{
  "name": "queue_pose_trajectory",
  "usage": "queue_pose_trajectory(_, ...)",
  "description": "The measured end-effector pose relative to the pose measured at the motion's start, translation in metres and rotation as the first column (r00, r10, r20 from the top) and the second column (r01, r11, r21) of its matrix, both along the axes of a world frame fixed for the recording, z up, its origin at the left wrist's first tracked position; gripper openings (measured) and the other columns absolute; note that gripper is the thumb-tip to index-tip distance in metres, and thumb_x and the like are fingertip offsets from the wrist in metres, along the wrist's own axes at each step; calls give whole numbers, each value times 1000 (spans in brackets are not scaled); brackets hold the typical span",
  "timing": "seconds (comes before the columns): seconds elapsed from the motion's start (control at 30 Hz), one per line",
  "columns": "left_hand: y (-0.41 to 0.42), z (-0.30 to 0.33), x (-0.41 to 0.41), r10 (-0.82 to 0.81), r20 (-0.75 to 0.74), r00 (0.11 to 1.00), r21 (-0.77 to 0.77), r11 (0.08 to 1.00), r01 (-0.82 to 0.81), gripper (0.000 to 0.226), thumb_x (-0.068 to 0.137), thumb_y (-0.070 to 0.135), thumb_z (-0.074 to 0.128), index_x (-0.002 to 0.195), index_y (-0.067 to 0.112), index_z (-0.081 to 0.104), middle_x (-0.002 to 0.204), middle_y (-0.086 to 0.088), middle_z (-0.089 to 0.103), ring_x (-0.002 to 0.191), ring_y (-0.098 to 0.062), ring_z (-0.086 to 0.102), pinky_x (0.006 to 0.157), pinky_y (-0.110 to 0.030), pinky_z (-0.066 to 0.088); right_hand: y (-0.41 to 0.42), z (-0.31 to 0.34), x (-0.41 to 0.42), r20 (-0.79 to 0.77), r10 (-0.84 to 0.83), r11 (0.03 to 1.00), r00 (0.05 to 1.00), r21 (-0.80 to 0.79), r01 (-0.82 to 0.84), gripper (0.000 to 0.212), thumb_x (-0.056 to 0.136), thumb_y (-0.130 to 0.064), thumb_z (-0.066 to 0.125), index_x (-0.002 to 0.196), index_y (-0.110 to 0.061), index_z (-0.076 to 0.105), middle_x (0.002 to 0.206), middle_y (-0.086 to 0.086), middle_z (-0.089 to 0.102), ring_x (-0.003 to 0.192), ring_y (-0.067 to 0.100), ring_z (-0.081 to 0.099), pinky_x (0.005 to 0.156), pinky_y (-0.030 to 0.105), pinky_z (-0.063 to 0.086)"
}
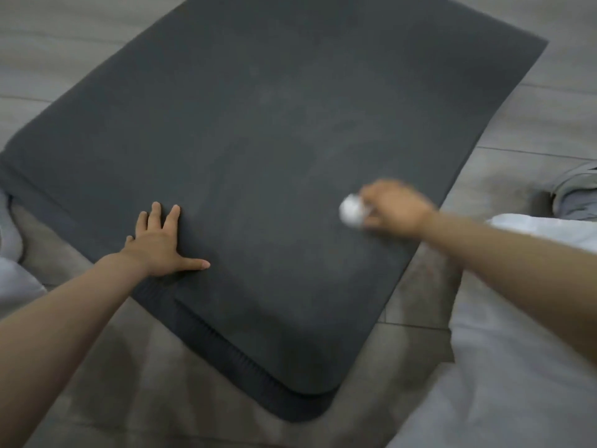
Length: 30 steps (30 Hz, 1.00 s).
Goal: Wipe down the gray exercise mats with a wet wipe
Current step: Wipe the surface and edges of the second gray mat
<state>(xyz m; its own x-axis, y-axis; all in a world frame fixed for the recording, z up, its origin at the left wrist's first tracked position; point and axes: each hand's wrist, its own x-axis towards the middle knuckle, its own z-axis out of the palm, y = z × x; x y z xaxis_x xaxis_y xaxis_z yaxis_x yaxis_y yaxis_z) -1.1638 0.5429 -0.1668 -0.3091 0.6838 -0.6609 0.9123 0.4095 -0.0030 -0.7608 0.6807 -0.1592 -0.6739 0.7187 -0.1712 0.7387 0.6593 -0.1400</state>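
A dark gray exercise mat (pixel 274 140) lies on the floor and fills most of the view, stacked on a second gray mat (pixel 255 379) whose ribbed edge shows along the near side. My left hand (pixel 161 244) presses flat on the top mat near its left edge, fingers spread. My right hand (pixel 394 208), blurred by motion, grips a crumpled white wet wipe (pixel 350 212) against the mat's right part.
Gray wood-look floor (pixel 533 118) surrounds the mats. My legs in light trousers (pixel 484 367) lie at the lower right, and more light cloth sits at the left edge (pixel 13 273). A gray fabric item (pixel 575 195) lies at the far right.
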Motion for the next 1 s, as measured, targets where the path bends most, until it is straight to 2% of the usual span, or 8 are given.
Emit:
queue_pose_trajectory(0.1,-1,-2,-1,13,-9,1000,15,1000,-12,143,55,80,73,156,27,-15,163,-4,-21,150,-30,-15,120,-58,14,74,13,75,266,-715,691,646,132,711,38,86,-28,57,111,0,59,116,26,60,108,41,57,90,40,47)
queue_pose_trajectory(0.17,-1,-3,-1,23,-21,1000,35,999,-22,144,53,80,74,156,27,-12,163,-5,-19,151,-31,-13,120,-59,14,72,4,75,262,-718,680,644,70,730,37,82,-28,56,110,-5,62,115,24,62,106,40,60,90,39,50)
queue_pose_trajectory(0.27,-2,-2,0,25,-5,1000,45,999,-25,143,54,78,76,156,27,-9,164,-5,-17,151,-31,-12,120,-59,13,6,-3,26,128,-516,839,847,-124,530,21,83,-33,59,91,-14,61,98,19,68,93,37,64,76,35,50)
queue_pose_trajectory(0.37,0,0,3,0,-24,1000,22,1000,1,139,61,75,75,157,21,-10,163,-11,-17,150,-36,-10,121,-55,14,-104,16,-14,121,17,931,992,-365,28,12,82,-33,59,87,-22,56,98,6,67,93,30,63,72,31,44)
queue_pose_trajectory(0.53,2,14,46,-188,85,978,18,982,187,105,86,46,71,158,17,0,164,-13,-12,150,-39,-2,121,-49,17,-194,30,-48,60,709,587,703,-601,-542,22,82,-26,69,98,-12,63,94,11,66,88,33,61,70,38,48)
queue_pose_trajectory(0.7,-19,10,84,-240,126,962,-50,967,248,128,72,71,70,154,30,-19,160,-7,-30,150,-35,-18,118,-61,17,-43,23,-11,279,15,977,960,-209,46,29,86,-38,62,106,-17,60,111,9,64,105,30,60,84,34,48)
queue_pose_trajectory(0.83,-20,7,89,-247,87,965,-67,965,253,136,70,66,76,152,28,-26,157,-9,-35,148,-36,-23,117,-65,13,51,26,73,363,-614,765,701,55,642,27,87,-22,59,102,0,63,112,22,64,103,37,60,81,34,46)
queue_pose_trajectory(1.0,-17,7,93,-211,92,973,-79,973,218,140,67,63,80,151,28,-26,157,-9,-37,147,-37,-25,116,-66,11,-16,28,25,199,-555,791,808,-173,586,24,88,-25,60,66,-17,55,87,14,67,84,33,61,78,32,46)
